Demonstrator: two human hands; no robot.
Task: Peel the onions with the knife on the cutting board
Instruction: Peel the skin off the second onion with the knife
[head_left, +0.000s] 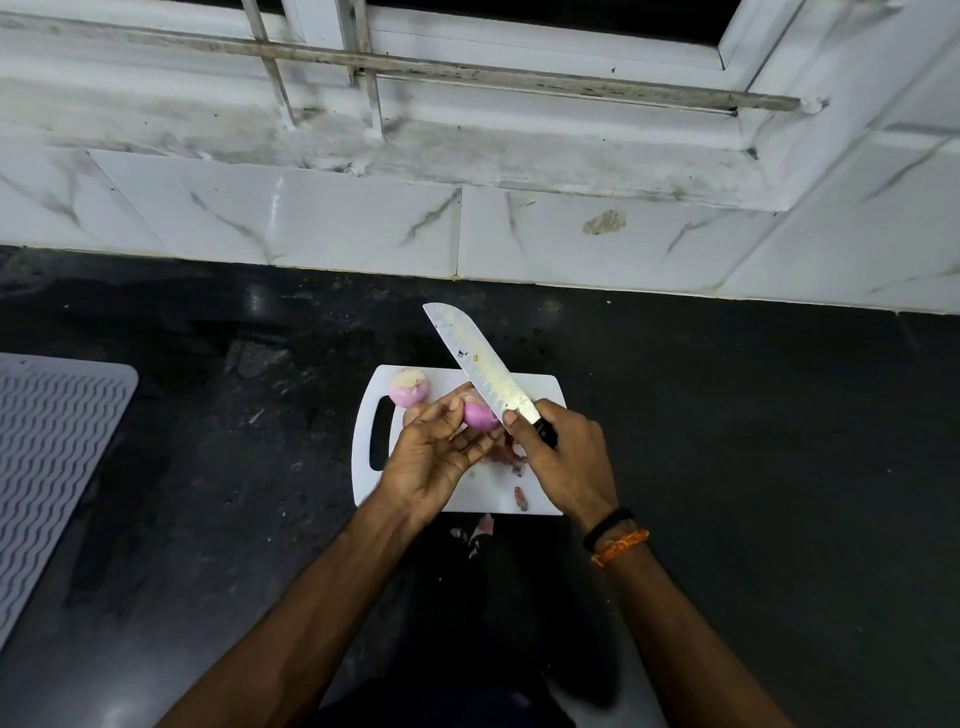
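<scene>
1. Dark table under a marble wall carries the white cutting board
2. My left hand holds an onion above the board, so peels fall there
3. My right hand has its grip closed on the knife, blade against this onion
4. Another onion waits at the board's far corner, away from the blade

Both forearms reach forward from the bottom of the view and converge, so the two hands nearly meet. The left hand is turned with its back toward the camera, fingers extended forward and to the right, the thumb raised above them; they cradle an onion at the fingertips. The right hand is curled around the handle of a knife, its thumb lying forward along the blade's base. Two bands circle the right wrist.
</scene>
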